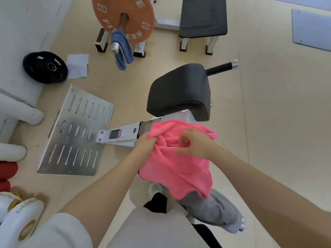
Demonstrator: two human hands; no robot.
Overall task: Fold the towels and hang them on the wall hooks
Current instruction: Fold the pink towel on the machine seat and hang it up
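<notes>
A pink towel (177, 169) hangs bunched in front of me, above my legs and the white machine frame. My left hand (145, 145) grips its left upper edge. My right hand (195, 144) pinches the cloth near its top middle, fingers curled into the folds. A blue towel (121, 51) is draped over the barbell sleeve beside the orange weight plate (123, 18) at the top. No wall hooks show in this view.
A padded black seat (180, 90) and a slotted metal footplate (77, 133) lie just ahead. A black weight plate (44, 67) and a grey cloth (78, 66) rest on the floor at left. A black bench (203, 17) stands behind. White boxing gloves (19, 217) sit at lower left.
</notes>
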